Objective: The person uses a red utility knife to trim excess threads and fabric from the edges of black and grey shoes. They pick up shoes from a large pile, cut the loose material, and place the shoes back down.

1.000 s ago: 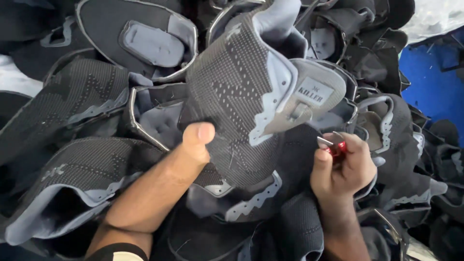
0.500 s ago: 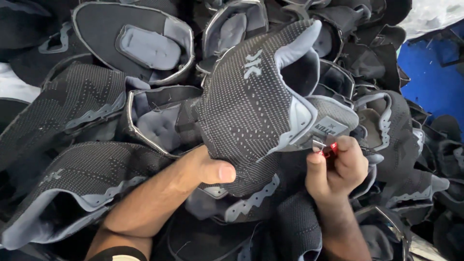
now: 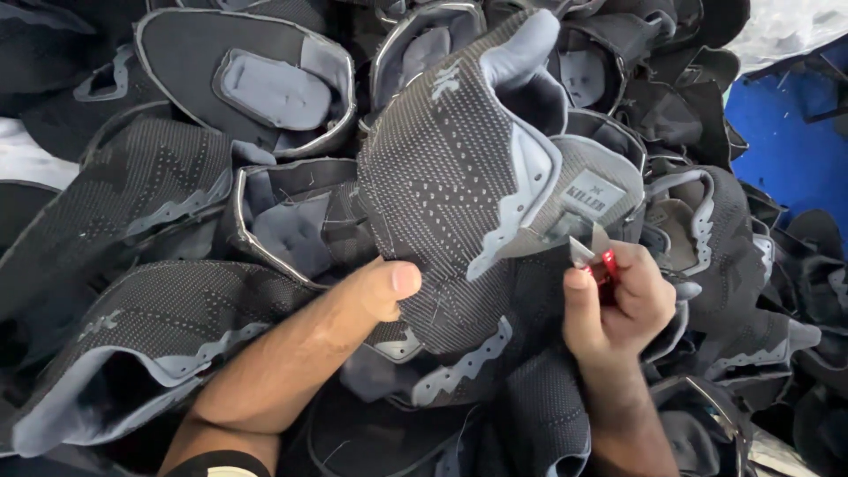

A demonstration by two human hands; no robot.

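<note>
My left hand (image 3: 375, 291) grips the dark knitted, grey-trimmed shoe upper (image 3: 459, 194), long axis upright, collar topmost. My right hand (image 3: 618, 300) clamps red-handled snips (image 3: 601, 262) at its tongue.

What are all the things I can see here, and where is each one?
Held shoe upper: one, dark grey knit with pale grey trim, middle, lifted above the pile.
Tongue label: one, grey, on the held upper's right side.
Small cutter: one, red handle with metal blades, at the label's lower edge.
Pile of shoe uppers: too many to count, black and grey, filling nearly the whole view.
Blue surface: one, blue, right edge.
White material: one patch, top right corner.
Left hand: thumb pressed on the held upper's lower left.
Right hand: grips the cutter, lower right.
</note>
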